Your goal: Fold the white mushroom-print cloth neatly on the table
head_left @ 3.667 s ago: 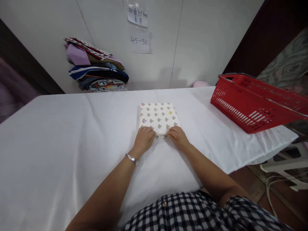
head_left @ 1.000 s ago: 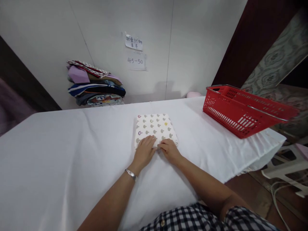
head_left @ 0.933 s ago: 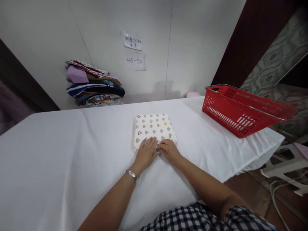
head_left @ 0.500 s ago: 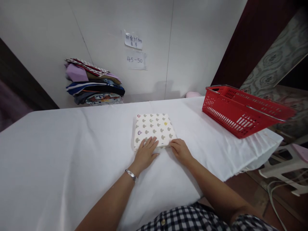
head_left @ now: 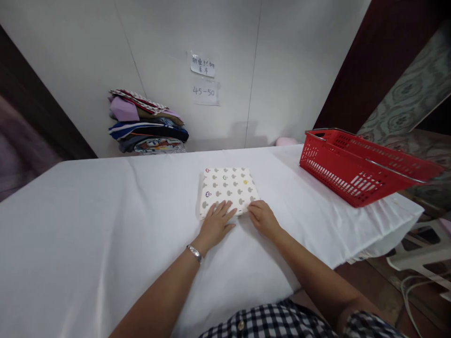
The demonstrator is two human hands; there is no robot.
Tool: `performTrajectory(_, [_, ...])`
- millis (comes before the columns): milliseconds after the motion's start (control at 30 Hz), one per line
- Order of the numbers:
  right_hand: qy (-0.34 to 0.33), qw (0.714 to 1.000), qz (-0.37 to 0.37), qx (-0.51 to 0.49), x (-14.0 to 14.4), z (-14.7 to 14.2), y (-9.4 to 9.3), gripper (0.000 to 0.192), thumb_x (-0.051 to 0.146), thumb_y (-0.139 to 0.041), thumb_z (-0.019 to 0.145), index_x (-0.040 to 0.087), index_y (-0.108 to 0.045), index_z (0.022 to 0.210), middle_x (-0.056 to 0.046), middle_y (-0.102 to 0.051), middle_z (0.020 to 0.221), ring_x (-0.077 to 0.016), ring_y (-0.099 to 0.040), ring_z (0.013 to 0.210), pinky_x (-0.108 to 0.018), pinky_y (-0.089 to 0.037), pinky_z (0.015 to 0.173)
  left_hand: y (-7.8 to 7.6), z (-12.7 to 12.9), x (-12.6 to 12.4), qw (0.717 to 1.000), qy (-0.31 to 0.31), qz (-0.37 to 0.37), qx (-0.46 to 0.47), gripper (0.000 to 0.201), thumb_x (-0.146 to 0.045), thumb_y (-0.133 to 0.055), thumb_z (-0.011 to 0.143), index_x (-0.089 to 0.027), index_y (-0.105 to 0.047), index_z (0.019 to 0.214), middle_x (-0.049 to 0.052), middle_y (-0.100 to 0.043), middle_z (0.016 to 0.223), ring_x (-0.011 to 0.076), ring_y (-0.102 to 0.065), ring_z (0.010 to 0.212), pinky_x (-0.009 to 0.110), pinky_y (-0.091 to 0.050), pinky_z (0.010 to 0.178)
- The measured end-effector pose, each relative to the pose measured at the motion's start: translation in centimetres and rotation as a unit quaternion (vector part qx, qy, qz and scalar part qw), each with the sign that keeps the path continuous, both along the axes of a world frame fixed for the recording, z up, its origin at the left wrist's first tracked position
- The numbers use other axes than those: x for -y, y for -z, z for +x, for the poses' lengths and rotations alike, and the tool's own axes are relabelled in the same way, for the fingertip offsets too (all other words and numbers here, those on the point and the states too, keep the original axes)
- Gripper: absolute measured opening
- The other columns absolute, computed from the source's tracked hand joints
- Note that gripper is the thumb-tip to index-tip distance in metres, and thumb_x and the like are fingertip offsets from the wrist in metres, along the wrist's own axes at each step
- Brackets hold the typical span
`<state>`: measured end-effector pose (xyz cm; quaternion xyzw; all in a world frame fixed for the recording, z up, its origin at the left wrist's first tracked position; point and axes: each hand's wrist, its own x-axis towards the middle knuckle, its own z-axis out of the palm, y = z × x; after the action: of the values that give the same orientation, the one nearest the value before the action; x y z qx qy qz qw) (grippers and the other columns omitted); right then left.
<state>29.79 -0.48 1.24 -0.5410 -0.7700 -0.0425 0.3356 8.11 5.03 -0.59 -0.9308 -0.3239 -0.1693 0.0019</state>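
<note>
A folded cloth [head_left: 229, 185], cream with grey mushroom-like prints and a few coloured ones, lies as a flat near-square on the white-covered table. My left hand [head_left: 216, 224] rests flat on its near edge, fingers stretched out over the fabric and thumb off to the side. At the near right corner, my right hand [head_left: 262, 218] has its fingers and thumb pinched together on the cloth's edge. The exact grip of those fingertips is partly hidden. A silver bracelet [head_left: 195, 253] sits on my left wrist.
A red plastic basket [head_left: 345, 169] with metal handles stands at the table's right end. Behind the far edge at left is a stack of folded fabrics [head_left: 148, 124]. Two paper notes [head_left: 206, 91] hang on the wall. A white plastic stool [head_left: 423, 253] stands at right.
The view has shifted slightly, so most background things appear a little further right. Both hands keep their places on the folded cloth, which looks unchanged.
</note>
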Motion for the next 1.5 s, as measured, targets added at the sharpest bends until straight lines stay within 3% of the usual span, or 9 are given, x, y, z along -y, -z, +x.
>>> performTrajectory(300, [0.026, 0.985, -0.08, 0.153, -1.7, -2.8, 2.0, 0.058, 0.045, -0.05, 0.089, 0.019, -0.04, 0.139, -0.013, -0.037, 0.147, -0.0313, -0.027, 0.137, -0.055, -0.02, 0.109, -1.4, -0.5, -0.6, 0.994, -0.008, -0.074, 0.08, 0.031, -0.03, -0.039, 0.093, -0.029, -0.061, 0.114, 0.0, -0.054, 0.134, 0.0201, -0.043, 0.128, 0.043, -0.033, 0.105])
performTrajectory(433, [0.013, 0.986, -0.059, 0.156, -1.4, -2.5, 2.7, 0.061, 0.045, -0.053, 0.088, 0.018, -0.038, 0.14, -0.014, -0.034, 0.148, -0.0322, -0.027, 0.137, -0.056, -0.02, 0.109, -2.4, -1.3, -1.2, 0.971, -0.128, -0.108, 0.171, 0.033, -0.038, -0.042, 0.091, -0.021, -0.062, 0.071, 0.003, -0.068, 0.09, 0.018, -0.058, 0.094, 0.033, -0.044, 0.084])
performTrajectory(600, [0.003, 0.988, -0.044, 0.145, -1.2, -2.4, 2.8, 0.061, 0.042, -0.056, 0.087, 0.019, -0.037, 0.14, -0.015, -0.035, 0.147, -0.0318, -0.025, 0.138, -0.057, -0.021, 0.109, -3.0, -2.4, -1.7, 0.941, -0.278, -0.126, 0.144, 0.036, -0.046, -0.047, 0.085, -0.021, -0.043, 0.059, 0.002, -0.057, 0.072, 0.0173, -0.053, 0.077, 0.028, -0.038, 0.063])
performTrajectory(833, [-0.009, 0.997, -0.051, 0.051, -0.6, -1.9, 2.7, 0.034, 0.035, -0.048, 0.092, 0.021, -0.056, 0.122, -0.01, -0.05, 0.137, -0.029, -0.038, 0.132, -0.054, -0.026, 0.108, -3.1, -3.6, -2.8, 0.885, -0.374, -0.241, 0.139, 0.045, -0.066, -0.05, 0.074, -0.021, -0.048, 0.076, 0.001, -0.061, 0.079, 0.0166, -0.055, 0.065, 0.028, -0.035, 0.056])
performTrajectory(933, [0.015, 0.996, -0.041, -0.078, -1.1, -1.4, 2.1, 0.027, 0.031, -0.041, 0.095, 0.022, -0.066, 0.092, -0.005, -0.069, 0.104, -0.0227, -0.058, 0.108, -0.044, -0.04, 0.097, -3.3, -3.8, -3.1, 0.873, -0.372, -0.28, 0.144, 0.051, -0.068, -0.052, 0.071, -0.021, -0.049, 0.09, 0.004, -0.065, 0.087, 0.0198, -0.059, 0.071, 0.029, -0.038, 0.058])
performTrajectory(1067, [0.074, 0.982, -0.031, -0.171, -2.3, -0.7, 1.6, 0.035, 0.036, -0.044, 0.093, 0.022, -0.058, 0.064, -0.002, -0.062, 0.067, -0.0186, -0.06, 0.073, -0.034, -0.049, 0.072, -3.4, -3.9, -3.4, 0.874, -0.358, -0.293, 0.15, 0.059, -0.066, -0.055, 0.07, -0.021, -0.048, 0.108, 0.009, -0.065, 0.105, 0.0243, -0.063, 0.085, 0.032, -0.043, 0.064])
performTrajectory(1167, [0.132, 0.977, -0.027, -0.163, -2.8, 0.0, 2.5, 0.022, 0.042, -0.056, 0.084, 0.021, -0.065, 0.083, -0.008, -0.065, 0.097, -0.0259, -0.059, 0.096, -0.044, -0.048, 0.084, -3.4, -4.0, -3.5, 0.875, -0.349, -0.302, 0.145, 0.065, -0.066, -0.056, 0.07, -0.02, -0.046, 0.116, 0.012, -0.064, 0.111, 0.0264, -0.063, 0.09, 0.034, -0.045, 0.067])
performTrajectory(1267, [0.185, 0.96, -0.058, -0.203, -3.0, 1.0, 4.3, 0.049, 0.049, -0.063, 0.077, 0.02, -0.06, 0.116, -0.015, -0.053, 0.128, -0.034, -0.05, 0.118, -0.054, -0.045, 0.093, -3.5, -4.3, -3.7, 0.876, -0.336, -0.314, 0.143, 0.069, -0.062, -0.059, 0.069, -0.019, -0.045, 0.12, 0.013, -0.064, 0.113, 0.0274, -0.064, 0.093, 0.035, -0.047, 0.07])
performTrajectory(1500, [0.081, 0.919, -0.112, -0.368, -3.4, 2.1, 6.0, 0.062, 0.043, -0.065, 0.078, 0.026, -0.046, 0.134, -0.01, -0.054, 0.132, -0.0302, -0.054, 0.118, -0.057, -0.045, 0.095, -3.5, -4.9, -3.7, 0.874, -0.286, -0.357, 0.163, 0.075, -0.054, -0.066, 0.064, -0.016, -0.042, 0.125, 0.013, -0.066, 0.108, 0.0266, -0.065, 0.089, 0.037, -0.051, 0.073])
